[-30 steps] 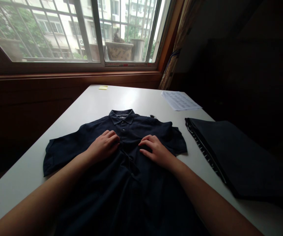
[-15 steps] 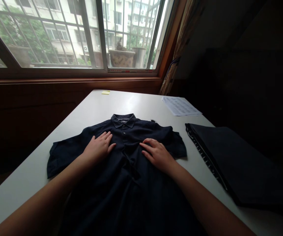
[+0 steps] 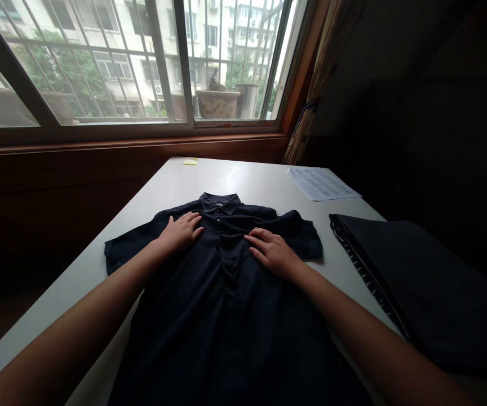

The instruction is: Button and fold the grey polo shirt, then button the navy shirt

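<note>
A dark navy short-sleeved shirt (image 3: pixel 209 316) lies front side up on the white table (image 3: pixel 260 180), its collar (image 3: pixel 220 204) toward the window. My left hand (image 3: pixel 182 230) rests flat on the chest below the collar, fingers stretched out and thumb apart. On the other side of the button line, my right hand (image 3: pixel 271 251) touches the chest with its fingers slightly bent and spread. Wrinkles bunch up between the two hands, along the placket. The shirt's lower end runs out of view at the bottom.
A folded dark cloth item (image 3: pixel 412 270) with a pale-striped edge lies on the right of the table. Printed papers (image 3: pixel 323 184) are at the far right corner, and a yellow sticky note (image 3: pixel 190 162) is near the far edge. Beyond stands a barred window (image 3: pixel 142 62) with a curtain (image 3: pixel 311 107).
My left hand has slid outward from the placket and up toward the collar, its fingers straightening out. My right hand stays on the chest, where folds have shifted. The view has turned slightly left.
</note>
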A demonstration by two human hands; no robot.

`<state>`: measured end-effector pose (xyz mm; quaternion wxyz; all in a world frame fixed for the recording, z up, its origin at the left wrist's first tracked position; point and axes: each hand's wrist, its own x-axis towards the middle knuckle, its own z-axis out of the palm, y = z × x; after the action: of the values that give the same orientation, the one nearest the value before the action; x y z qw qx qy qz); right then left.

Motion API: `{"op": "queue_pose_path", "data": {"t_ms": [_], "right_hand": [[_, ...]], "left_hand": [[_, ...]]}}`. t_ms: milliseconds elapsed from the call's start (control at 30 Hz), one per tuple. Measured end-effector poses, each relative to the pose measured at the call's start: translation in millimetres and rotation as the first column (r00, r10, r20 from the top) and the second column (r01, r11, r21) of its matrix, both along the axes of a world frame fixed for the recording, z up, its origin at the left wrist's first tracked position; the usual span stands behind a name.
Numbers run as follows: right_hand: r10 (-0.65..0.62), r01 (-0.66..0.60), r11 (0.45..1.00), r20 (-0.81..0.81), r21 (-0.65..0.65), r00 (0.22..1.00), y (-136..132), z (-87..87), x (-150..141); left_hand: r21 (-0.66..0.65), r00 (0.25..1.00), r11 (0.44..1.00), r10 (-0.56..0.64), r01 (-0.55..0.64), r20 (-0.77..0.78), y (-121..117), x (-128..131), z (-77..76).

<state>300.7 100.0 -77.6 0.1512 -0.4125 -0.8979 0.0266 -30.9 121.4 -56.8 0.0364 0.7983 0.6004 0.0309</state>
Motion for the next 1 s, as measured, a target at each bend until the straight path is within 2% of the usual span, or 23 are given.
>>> {"op": "queue_pose_path", "data": {"t_ms": [400,600,833,933,1000], "right_hand": [[0.067,-0.066,0.997,-0.044,0.028,0.997,44.4,-3.8,6.5],[0.091,-0.088,0.995,-0.075,0.037,0.993,52.8,-3.3,4.9],[0.059,-0.043,0.992,-0.136,0.116,0.989,51.1,-5.1,2.3],[0.045,-0.025,0.987,-0.121,0.159,0.992,50.0,-4.2,1.6],[0.040,-0.021,0.984,-0.105,0.174,0.994,48.3,-2.5,0.5]], "left_hand": [[0.090,0.999,0.995,0.039,-0.038,-0.007,42.4,3.0,-17.5],[0.091,1.000,0.996,0.024,-0.023,-0.014,55.6,-1.7,-20.5],[0.118,0.997,0.990,0.075,-0.074,-0.007,48.3,4.3,-21.3],[0.109,0.996,0.990,0.085,-0.085,0.003,33.3,11.9,-18.0],[0.090,0.998,0.994,0.058,-0.059,0.012,14.7,16.7,-13.0]]}}
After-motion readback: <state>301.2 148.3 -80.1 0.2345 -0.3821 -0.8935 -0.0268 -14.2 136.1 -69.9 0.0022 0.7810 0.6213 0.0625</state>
